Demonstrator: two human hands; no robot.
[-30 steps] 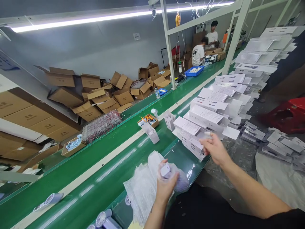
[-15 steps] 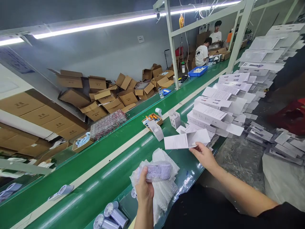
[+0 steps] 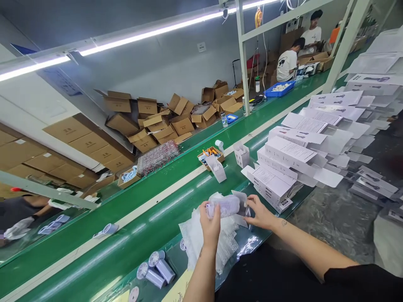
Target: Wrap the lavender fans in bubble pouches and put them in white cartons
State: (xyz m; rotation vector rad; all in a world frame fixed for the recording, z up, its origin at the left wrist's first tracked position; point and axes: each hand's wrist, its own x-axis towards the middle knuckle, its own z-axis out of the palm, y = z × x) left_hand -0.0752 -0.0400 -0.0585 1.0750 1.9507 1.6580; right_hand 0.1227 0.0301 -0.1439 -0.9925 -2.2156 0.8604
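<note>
Left-hand fingers (image 3: 217, 213) clamp a rounded lilac device (image 3: 229, 205), bubble-wrapped but largely outside the open white cardboard box (image 3: 241, 197) that right-hand fingers (image 3: 253, 203) pinch.

A lit tube lamp (image 3: 151, 33) shines across a grey wall (image 3: 176, 63) behind a pale metal frame (image 3: 243, 63).

The person's bare left hand (image 3: 210, 221) is at 6 o'clock, curled in a grip, thumb (image 3: 216, 213) upright toward 12. The bare left forearm (image 3: 202, 264) rises steeply from the bottom edge at 6 o'clock. Near it, around 5 o'clock, the bare right hand (image 3: 260, 214) pinches, bent fingers (image 3: 252, 200) toward 9. The bare right forearm (image 3: 305, 243), with a small dark mark (image 3: 284, 222) by the wrist, slants from a black cloth sleeve (image 3: 362, 283) at 4 o'clock
</note>
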